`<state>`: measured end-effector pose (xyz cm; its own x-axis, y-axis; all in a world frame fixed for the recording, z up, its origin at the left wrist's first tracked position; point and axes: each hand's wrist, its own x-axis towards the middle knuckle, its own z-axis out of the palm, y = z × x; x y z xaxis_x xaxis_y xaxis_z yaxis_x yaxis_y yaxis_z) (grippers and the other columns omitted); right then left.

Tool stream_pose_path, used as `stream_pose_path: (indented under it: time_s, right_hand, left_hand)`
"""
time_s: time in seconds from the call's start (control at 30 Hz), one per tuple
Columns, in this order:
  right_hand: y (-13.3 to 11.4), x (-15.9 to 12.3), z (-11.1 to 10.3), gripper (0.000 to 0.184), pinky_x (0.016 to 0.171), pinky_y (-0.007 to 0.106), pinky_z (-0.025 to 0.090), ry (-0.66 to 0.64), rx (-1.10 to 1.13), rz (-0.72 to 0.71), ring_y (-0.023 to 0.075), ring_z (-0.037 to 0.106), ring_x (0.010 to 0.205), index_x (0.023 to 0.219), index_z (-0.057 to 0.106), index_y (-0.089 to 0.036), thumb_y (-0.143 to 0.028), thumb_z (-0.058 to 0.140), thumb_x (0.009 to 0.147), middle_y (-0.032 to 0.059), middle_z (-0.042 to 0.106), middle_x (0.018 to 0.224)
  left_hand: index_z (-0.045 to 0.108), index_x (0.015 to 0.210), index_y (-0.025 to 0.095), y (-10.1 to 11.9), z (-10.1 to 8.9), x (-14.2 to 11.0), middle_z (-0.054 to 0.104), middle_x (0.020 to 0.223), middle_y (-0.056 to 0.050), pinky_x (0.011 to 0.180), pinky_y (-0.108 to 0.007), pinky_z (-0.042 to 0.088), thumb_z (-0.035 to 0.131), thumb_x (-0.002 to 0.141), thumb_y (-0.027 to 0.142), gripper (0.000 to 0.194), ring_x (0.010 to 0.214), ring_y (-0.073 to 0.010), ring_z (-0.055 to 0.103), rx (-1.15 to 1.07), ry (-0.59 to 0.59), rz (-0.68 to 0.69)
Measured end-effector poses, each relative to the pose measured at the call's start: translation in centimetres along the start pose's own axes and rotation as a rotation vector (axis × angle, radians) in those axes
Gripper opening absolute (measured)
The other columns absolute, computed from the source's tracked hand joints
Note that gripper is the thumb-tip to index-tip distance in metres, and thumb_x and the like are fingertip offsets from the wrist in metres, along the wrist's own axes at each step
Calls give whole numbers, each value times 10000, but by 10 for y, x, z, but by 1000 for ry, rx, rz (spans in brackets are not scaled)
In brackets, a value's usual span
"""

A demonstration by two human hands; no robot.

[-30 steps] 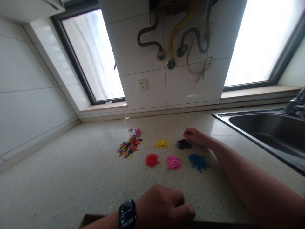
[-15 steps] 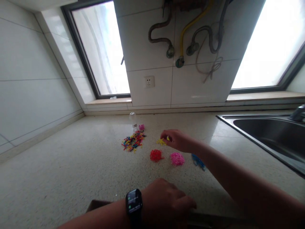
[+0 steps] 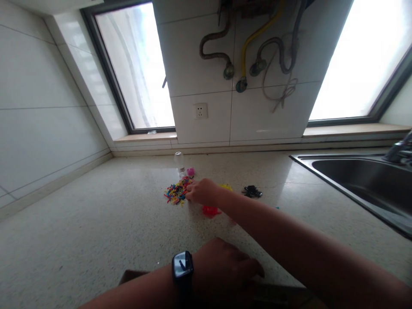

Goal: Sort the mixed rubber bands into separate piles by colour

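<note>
Mostly left of the right hand (image 3: 205, 191) lies the multicoloured pile (image 3: 176, 192); I cannot tell the hand's grip.

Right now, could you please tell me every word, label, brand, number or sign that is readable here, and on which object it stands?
None can be read.
Watch: lit screen, its marks too small and blurred.
Clear container: a small label-like patch, too small to read.
</note>
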<state>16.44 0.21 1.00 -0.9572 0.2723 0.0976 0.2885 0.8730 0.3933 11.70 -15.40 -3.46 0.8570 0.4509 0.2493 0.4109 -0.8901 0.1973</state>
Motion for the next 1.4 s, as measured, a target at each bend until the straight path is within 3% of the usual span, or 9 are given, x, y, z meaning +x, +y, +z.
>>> stream_pose_path:
  time_s: [0.13, 0.27, 0.4, 0.5, 0.63, 0.73, 1.13, 1.23, 1.4]
  right_hand:
    - [-2, 0, 3, 176, 613, 286, 504, 35, 21, -26, 247, 686, 911, 894, 663, -164, -96, 504, 923, 75, 712, 956]
    - [7, -16, -2, 131, 652, 258, 457, 177, 249, 96, 191, 666, 871, 958, 656, -178, -201, 527, 960, 71, 710, 1012]
    - [24, -56, -8, 62, 718, 251, 428, 349, 563, 208, 138, 609, 793, 948, 652, -175, -189, 605, 909, 45, 686, 930]
    - [30, -94, -2, 39, 654, 230, 425, 414, 812, 336, 106, 561, 695, 900, 632, -174, -202, 605, 897, 14, 639, 832]
    - [30, -138, 18, 152, 528, 216, 418, 513, 1206, 610, 85, 491, 581, 904, 590, -178, -328, 607, 895, -20, 545, 754]
    - [34, -154, 26, 218, 494, 219, 423, 523, 1386, 670, 73, 472, 544, 896, 570, -181, -386, 638, 869, -28, 521, 750]
    - [46, -158, 32, 237, 451, 191, 425, 683, 1488, 694, 70, 476, 566, 939, 568, -201, -339, 701, 799, -21, 561, 790]
    - [45, -159, 32, 253, 469, 193, 440, 674, 1445, 694, 83, 501, 612, 1017, 620, -200, -355, 679, 825, -3, 572, 823]
    - [46, -159, 36, 242, 466, 202, 442, 630, 1427, 735, 75, 474, 558, 930, 677, -181, -401, 691, 830, -11, 572, 726]
  left_hand:
    - [606, 1109, 232, -1, -1, 0, 754, 888, 18, 638, -272, 480, 584, 908, 323, 222, 775, -184, 724, -22, -7, -8]
    - [603, 1126, 238, -2, -2, 0, 758, 895, 12, 647, -273, 483, 597, 901, 331, 244, 781, -192, 728, -36, -15, -15]
    - [600, 1101, 243, -6, 4, 0, 754, 866, 26, 601, -251, 454, 576, 921, 323, 198, 740, -166, 723, -6, -4, 11]
    - [603, 1068, 248, -11, 11, 2, 741, 801, 41, 531, -240, 403, 543, 974, 366, 163, 684, -140, 705, 44, 7, 56]
    - [608, 1031, 231, -15, 15, 5, 698, 705, 40, 503, -231, 372, 533, 992, 365, 158, 628, -120, 660, 56, -4, 95]
    - [606, 1012, 222, -14, 14, 6, 677, 682, 42, 494, -236, 357, 532, 992, 333, 135, 602, -113, 631, 44, 2, 96]
    - [583, 972, 206, -7, 6, 6, 665, 694, 60, 484, -247, 337, 554, 954, 220, 37, 559, -92, 587, -12, 42, 82]
    - [573, 983, 205, -7, 6, 6, 673, 708, 59, 487, -249, 348, 550, 947, 205, 42, 562, -91, 594, -10, 53, 79]
    - [575, 977, 214, -5, 6, 5, 679, 713, 51, 491, -253, 343, 581, 904, 202, 74, 570, -104, 605, -2, 30, 52]
